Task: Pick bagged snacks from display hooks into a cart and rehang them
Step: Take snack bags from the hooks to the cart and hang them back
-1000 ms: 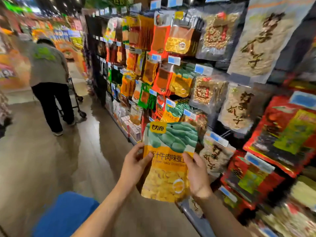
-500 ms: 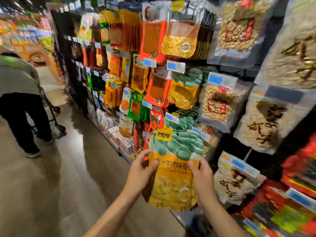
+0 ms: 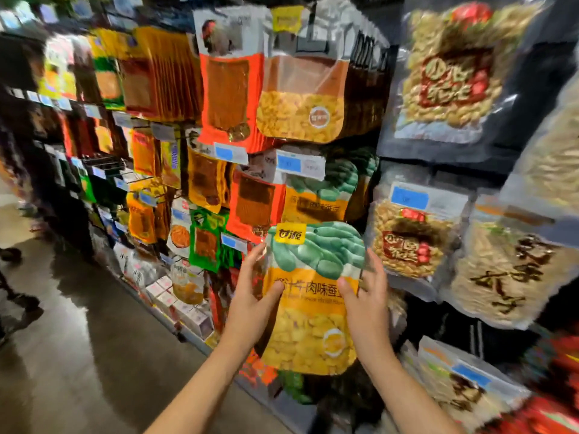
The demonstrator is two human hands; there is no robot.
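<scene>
Hands, left (image 3: 250,303) and right (image 3: 366,303), raised, each grip pinching snack bag (image 3: 308,336) edges.

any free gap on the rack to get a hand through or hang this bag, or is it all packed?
Mostly packed. Both hands, left hand and right hand, hold the green-and-yellow bag. Dark gaps show right of the right hand under the clear peanut bag, and on the floor left. Upper hooks overlap tightly.

Hanging snack bags (image 3: 304,98) crowd the display wall ahead; open aisle floor (image 3: 94,355) lies to the left.
</scene>
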